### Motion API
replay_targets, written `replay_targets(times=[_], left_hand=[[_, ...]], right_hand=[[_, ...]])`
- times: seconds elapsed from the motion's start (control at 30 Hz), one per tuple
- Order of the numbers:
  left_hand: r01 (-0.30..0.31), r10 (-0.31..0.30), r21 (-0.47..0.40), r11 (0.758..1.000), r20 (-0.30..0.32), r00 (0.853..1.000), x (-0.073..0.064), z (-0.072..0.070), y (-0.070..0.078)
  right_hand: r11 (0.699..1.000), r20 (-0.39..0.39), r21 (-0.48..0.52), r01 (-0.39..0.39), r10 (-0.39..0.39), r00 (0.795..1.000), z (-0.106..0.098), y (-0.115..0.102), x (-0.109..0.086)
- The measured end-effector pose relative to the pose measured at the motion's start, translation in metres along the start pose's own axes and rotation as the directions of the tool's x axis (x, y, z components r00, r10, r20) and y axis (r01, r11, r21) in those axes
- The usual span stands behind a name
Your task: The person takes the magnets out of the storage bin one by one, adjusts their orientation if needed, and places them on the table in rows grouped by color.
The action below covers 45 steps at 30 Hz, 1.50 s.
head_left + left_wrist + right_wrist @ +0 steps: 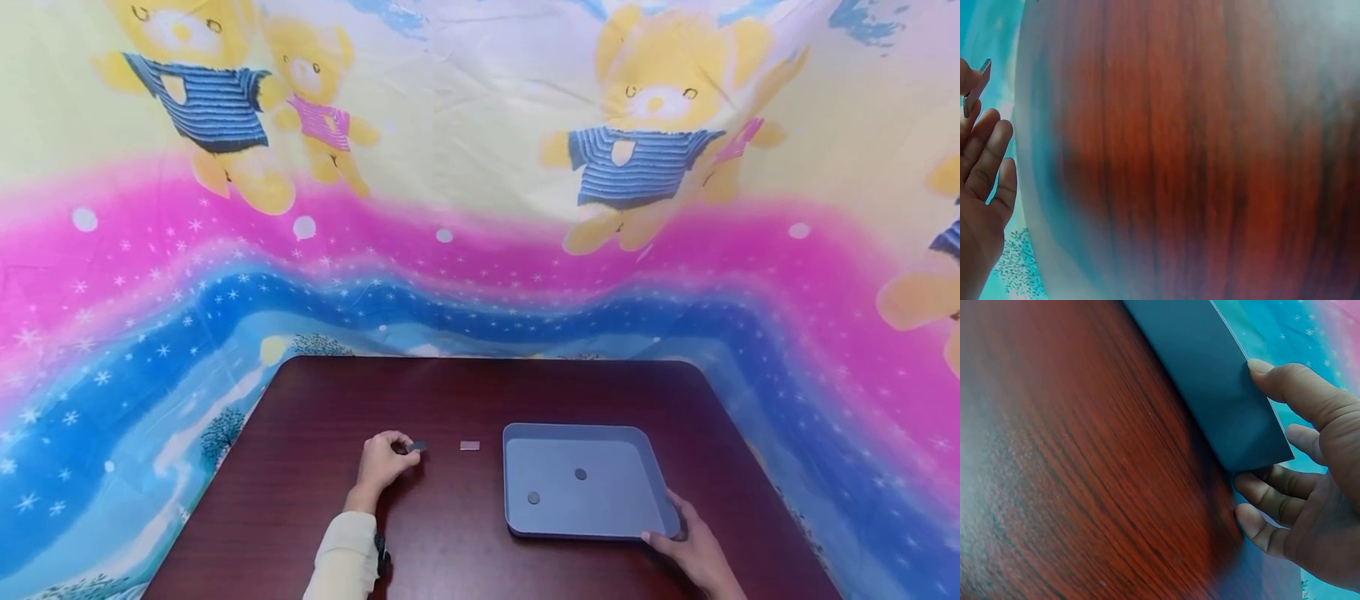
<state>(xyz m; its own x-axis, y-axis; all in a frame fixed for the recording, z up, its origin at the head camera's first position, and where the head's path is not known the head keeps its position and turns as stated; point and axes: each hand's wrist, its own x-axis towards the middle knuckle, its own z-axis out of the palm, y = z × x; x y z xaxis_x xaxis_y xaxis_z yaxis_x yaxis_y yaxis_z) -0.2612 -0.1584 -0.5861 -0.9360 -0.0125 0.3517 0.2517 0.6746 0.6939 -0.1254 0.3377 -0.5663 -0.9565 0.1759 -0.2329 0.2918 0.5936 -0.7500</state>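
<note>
My left hand (381, 463) pinches a small flat dark grey rectangular piece (419, 446) between thumb and fingertips above the table. In the left wrist view that thin piece (979, 87) appears edge-on at the far left, the other fingers spread below it. My right hand (695, 540) grips the near right corner of a shallow grey tray (592, 525). The right wrist view has the thumb at the rim and the fingers beneath the corner of the tray (1210, 381). Two small round grey discs (534, 497) lie apart inside the tray.
A small pale, pinkish rectangular piece (469, 446) lies on the dark red-brown wooden table (442, 533), between the left hand and the tray. Behind and beside the table hangs a cloth (465, 275) printed with bears.
</note>
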Motion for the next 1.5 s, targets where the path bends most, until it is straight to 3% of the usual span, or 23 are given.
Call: replay_targets(times=[0.23, 0.67, 0.93, 1.17, 1.5], left_hand=[[0.051, -0.057, 0.093, 0.994, 0.071, 0.996, 0.002, -0.002, -0.008], [0.082, -0.094, 0.121, 0.989, 0.103, 0.99, 0.012, -0.003, -0.011], [0.057, -0.084, 0.17, 0.984, 0.158, 0.984, 0.015, -0.003, -0.01], [0.029, -0.058, 0.17, 0.985, 0.169, 0.984, 0.012, 0.0, -0.018], [0.071, -0.084, 0.092, 0.993, 0.143, 0.986, 0.01, 0.0, -0.02]], right_hand=[[1.0, -0.009, -0.015, 0.012, -0.012, 1.0, 0.001, 0.0, 0.001], [1.0, -0.003, 0.005, -0.006, 0.006, 1.0, 0.002, 0.001, 0.0], [0.999, -0.02, 0.041, -0.016, 0.016, 1.0, 0.003, 0.002, 0.0], [0.999, -0.017, 0.03, -0.016, 0.017, 1.0, 0.005, 0.004, 0.0], [0.999, -0.026, 0.024, 0.024, -0.023, 0.999, 0.004, 0.004, 0.0]])
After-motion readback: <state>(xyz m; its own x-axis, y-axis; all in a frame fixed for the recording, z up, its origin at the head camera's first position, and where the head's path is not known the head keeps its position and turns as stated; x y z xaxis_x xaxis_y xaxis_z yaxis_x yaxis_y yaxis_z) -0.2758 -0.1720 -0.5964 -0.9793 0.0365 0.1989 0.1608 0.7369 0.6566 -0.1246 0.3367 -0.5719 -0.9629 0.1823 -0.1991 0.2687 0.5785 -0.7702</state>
